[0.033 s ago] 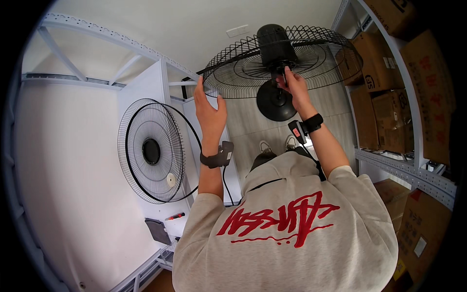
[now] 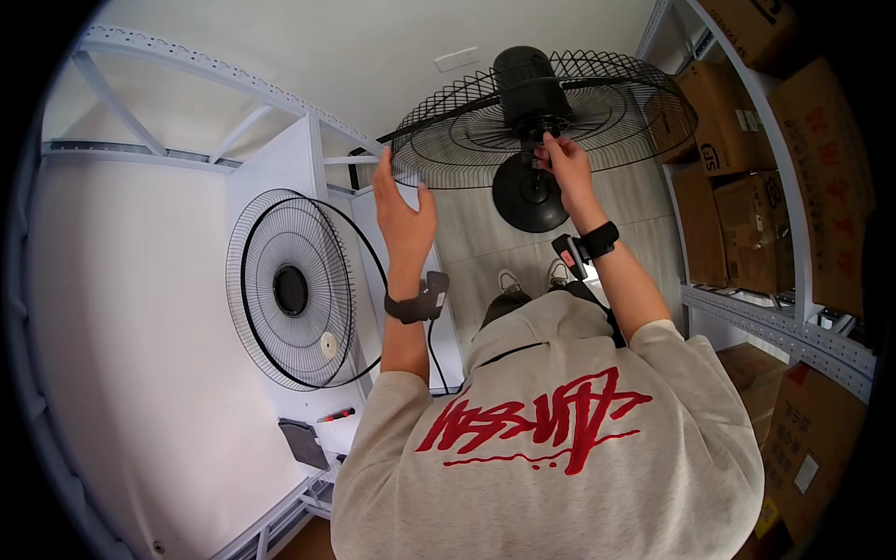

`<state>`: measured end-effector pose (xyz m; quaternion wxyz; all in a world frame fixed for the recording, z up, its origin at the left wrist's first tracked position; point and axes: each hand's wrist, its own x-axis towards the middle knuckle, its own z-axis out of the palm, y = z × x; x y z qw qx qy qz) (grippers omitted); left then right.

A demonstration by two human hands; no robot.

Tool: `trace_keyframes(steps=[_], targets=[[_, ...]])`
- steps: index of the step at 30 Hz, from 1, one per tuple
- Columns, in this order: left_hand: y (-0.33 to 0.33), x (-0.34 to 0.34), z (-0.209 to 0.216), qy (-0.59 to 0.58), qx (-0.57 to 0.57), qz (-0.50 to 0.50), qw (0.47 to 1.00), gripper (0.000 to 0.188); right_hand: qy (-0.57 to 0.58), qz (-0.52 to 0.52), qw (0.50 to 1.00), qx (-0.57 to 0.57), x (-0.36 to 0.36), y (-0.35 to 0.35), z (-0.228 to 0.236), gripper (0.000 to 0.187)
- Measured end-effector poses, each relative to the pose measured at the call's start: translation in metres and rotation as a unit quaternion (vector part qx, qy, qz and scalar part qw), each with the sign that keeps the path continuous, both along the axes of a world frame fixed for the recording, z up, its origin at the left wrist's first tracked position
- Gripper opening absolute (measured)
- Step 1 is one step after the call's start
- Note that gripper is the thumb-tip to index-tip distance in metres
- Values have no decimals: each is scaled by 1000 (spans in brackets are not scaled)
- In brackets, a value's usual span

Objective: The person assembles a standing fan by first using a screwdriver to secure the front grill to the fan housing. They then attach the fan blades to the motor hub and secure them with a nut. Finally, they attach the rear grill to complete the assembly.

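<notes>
Left hand (image 2: pixel 406 224) spread at the wire guard's (image 2: pixel 446 114) left edge, right hand (image 2: pixel 569 170) curled in at the hub, its grip unclear, a person tends a black pedestal fan (image 2: pixel 528 84).
The fan stands at the far side, before a pale wall (image 2: pixel 373 56); grey floor (image 2: pixel 467 241) opens between its round base (image 2: pixel 525 207) and the sneakers (image 2: pixel 510 281). Its motor housing is dark and rounded, the guard broad and openwork.

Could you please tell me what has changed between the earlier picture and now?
The right hand has rolled slightly at the black fan, its fingers shifting just below the motor housing; the strapped wrist device turned with it. Whether it gripped or released anything is unclear. The left hand, fan and loose grille stayed put.
</notes>
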<state>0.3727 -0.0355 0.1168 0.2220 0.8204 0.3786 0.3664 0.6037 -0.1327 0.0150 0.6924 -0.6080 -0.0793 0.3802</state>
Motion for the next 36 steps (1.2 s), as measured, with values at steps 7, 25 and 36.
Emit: trace_keyframes(steps=[7, 25, 36], targets=[[-1, 0, -1, 2, -4, 5, 1000, 65, -151, -129, 980, 21, -12, -5, -26, 39], [21, -1, 1, 118, 64, 68, 989, 43, 67, -33, 995, 73, -2, 0, -10, 34], [34, 11, 14, 90, 154, 66, 982, 31, 172, 9, 978, 119, 9, 0, 12, 35]])
